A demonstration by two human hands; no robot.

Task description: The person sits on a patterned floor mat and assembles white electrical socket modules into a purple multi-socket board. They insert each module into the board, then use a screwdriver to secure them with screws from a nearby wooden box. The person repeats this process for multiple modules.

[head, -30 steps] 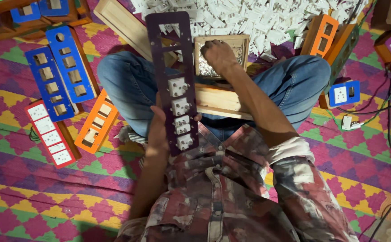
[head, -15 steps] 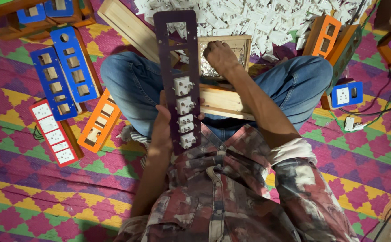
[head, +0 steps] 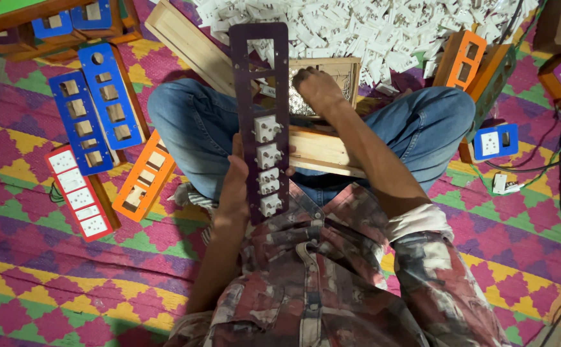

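- while the person sits cross-legged on a patterned mat (head: 49,283), the left hand (head: 237,183) grips a long dark purple switch plate (head: 262,122) by its lower edge, fingers curled round the left side and the thumb tip showing at the right edge.
- the plate stands upright over the lap; its lower four cut-outs carry white switch modules (head: 267,128), and the upper openings are empty.
- the right hand (head: 318,90) reaches forward into a small wooden box (head: 345,74) lying between the knees, fingers bent downward and bunched; whether they pinch anything cannot be told from this view.
- a heap of loose white switch parts (head: 370,32) lies just beyond the box.
- to the left on the mat lie two blue plates with square holes (head: 97,106), an orange plate (head: 144,178) and a red-edged board fitted with white switches (head: 78,193).
- to the right, an orange frame (head: 460,61) stands near the heap, a small blue plate with a socket (head: 496,141) lies by the right knee, and dark cables (head: 550,160) trail across the mat.
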